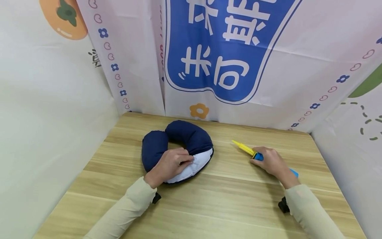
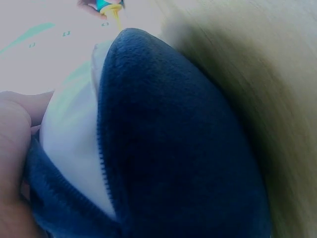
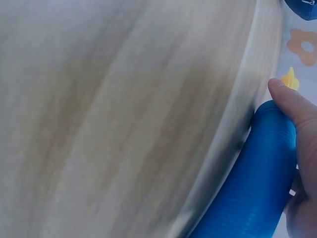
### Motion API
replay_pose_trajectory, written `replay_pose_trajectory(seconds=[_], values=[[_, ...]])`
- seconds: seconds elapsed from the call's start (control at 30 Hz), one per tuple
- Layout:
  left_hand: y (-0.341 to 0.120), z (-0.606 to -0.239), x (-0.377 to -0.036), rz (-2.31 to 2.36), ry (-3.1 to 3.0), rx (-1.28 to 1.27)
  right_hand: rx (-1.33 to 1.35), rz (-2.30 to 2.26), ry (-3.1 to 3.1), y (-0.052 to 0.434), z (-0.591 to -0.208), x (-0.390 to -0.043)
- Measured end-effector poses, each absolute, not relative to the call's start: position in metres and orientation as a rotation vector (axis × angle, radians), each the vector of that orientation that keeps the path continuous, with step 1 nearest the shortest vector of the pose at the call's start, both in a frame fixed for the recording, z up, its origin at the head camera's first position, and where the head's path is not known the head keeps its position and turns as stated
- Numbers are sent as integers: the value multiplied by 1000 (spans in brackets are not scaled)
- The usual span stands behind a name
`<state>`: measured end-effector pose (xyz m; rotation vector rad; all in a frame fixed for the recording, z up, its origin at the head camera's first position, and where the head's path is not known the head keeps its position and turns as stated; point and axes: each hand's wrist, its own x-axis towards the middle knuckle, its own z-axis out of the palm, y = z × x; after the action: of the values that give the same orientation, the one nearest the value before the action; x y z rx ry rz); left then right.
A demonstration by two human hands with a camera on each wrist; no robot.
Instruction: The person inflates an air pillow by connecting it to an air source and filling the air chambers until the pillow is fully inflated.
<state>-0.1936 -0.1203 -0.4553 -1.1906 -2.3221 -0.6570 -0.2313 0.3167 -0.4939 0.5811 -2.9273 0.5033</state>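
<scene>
A navy U-shaped neck pillow [image 1: 153, 146] lies on the table, its near side unzipped so the white inner [image 1: 200, 163] shows. My left hand [image 1: 174, 162] grips the pillow at this opening, fingers bent against the white inner and the cover's edge. In the left wrist view, the zipper teeth [image 2: 102, 153] run along the parted cover, with the white inner [image 2: 74, 144] bulging between. To the right, my right hand [image 1: 273, 162] holds a blue hand pump [image 3: 257, 168] with a yellow nozzle [image 1: 244, 148] pointing toward the far left. The palm covers much of the pump's barrel.
The wood-grain table [image 1: 226, 205] is bounded at the back by a printed cloth wall [image 1: 143, 83] and by white sheets on both sides. A gap of bare wood lies between the pillow and the pump's nozzle. Dark wrist-camera mounts sit under both cuffs.
</scene>
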Motion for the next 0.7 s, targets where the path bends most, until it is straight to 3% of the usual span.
replay_pose_trajectory(seconds=[0.33, 0.7], values=[[-120, -455, -195, -691, -2326, -1182, 656, 510, -2818, 301, -473, -227], [-121, -458, -196, -693, -2347, -1169, 951, 554, -2542, 236, -442, -203]])
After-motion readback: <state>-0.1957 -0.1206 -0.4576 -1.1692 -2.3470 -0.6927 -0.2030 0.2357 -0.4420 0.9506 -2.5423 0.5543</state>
